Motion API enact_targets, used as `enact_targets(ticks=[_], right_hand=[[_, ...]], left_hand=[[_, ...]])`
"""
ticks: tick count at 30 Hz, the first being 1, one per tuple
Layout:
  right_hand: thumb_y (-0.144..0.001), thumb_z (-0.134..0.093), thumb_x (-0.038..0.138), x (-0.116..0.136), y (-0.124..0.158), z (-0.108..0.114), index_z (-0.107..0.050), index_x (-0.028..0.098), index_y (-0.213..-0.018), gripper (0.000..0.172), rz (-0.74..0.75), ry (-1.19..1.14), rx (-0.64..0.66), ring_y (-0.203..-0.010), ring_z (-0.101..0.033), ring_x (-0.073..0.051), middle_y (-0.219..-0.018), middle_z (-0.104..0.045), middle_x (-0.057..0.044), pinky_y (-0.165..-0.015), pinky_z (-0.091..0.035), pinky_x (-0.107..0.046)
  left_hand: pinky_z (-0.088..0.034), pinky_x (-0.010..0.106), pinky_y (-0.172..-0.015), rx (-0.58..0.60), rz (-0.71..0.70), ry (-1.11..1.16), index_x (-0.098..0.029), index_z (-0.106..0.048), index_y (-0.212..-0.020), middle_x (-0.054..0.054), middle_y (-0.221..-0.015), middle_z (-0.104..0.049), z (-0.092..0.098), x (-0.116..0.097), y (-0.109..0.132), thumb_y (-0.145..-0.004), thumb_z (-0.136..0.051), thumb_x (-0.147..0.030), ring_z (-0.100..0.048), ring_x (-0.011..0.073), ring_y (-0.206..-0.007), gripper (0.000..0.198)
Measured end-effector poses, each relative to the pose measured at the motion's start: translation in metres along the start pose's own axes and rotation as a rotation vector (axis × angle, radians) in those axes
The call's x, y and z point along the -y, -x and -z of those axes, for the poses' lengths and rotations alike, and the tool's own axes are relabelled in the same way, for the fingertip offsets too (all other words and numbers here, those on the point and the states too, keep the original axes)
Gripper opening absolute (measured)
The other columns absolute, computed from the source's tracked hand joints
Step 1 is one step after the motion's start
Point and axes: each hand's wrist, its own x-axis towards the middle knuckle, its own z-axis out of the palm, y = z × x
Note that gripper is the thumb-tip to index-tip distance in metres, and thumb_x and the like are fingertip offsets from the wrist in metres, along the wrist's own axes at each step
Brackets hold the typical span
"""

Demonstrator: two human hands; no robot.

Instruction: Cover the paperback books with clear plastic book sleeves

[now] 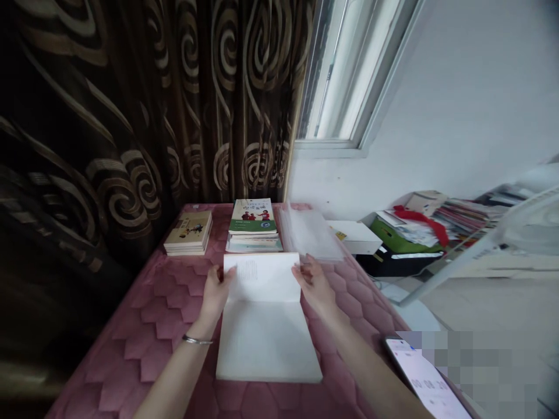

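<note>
An open book (268, 340) lies on the pink quilted cover, its near part a blank whitish page. The far part, a white leaf or cover (275, 279) with a small block of print at the left, is raised between my hands. My left hand (217, 290) grips its left edge, thumb on the page and fingers behind. On the opposite edge my right hand (315, 282) pinches in the same way. A bracelet circles my left wrist. Just beyond stands a stack of books (253, 224) with a green and white picture cover on top.
A pile of tan books (188, 233) sits at the far left. Clear plastic sleeves (310, 233) lie right of the middle stack. A phone (425, 378) rests by the right edge. Papers fill a green-and-black bin (399, 244); a white fan (471, 256) stands nearby.
</note>
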Motion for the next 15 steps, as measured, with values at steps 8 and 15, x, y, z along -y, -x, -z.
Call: enact_targets(ticks=[8, 15], right_hand=[[-0.092, -0.049, 0.023, 0.046, 0.076, -0.011, -0.048, 0.031, -0.136, 0.045, 0.815, 0.649, 0.041, -0.131, -0.041, -0.028, -0.141, -0.047, -0.007, -0.108, -0.032, -0.049], [-0.09, -0.055, 0.041, 0.043, 0.098, -0.049, -0.057, 0.03, -0.127, 0.038, 0.846, 0.769, 0.22, -0.125, -0.047, -0.029, -0.144, -0.047, -0.007, -0.105, -0.03, -0.049]], left_hand=[[-0.049, 0.029, -0.065, 0.14, 0.025, 0.038, -0.016, -0.058, -0.086, 0.005, -0.078, -0.07, 0.017, 0.005, 0.043, -0.068, -0.07, -0.048, -0.065, 0.0206, -0.072, 0.038], [-0.047, 0.033, -0.078, 0.115, 0.019, -0.037, -0.019, -0.057, -0.087, 0.006, -0.085, -0.068, 0.025, 0.024, 0.046, -0.074, -0.063, -0.045, -0.064, 0.0215, -0.082, 0.03]])
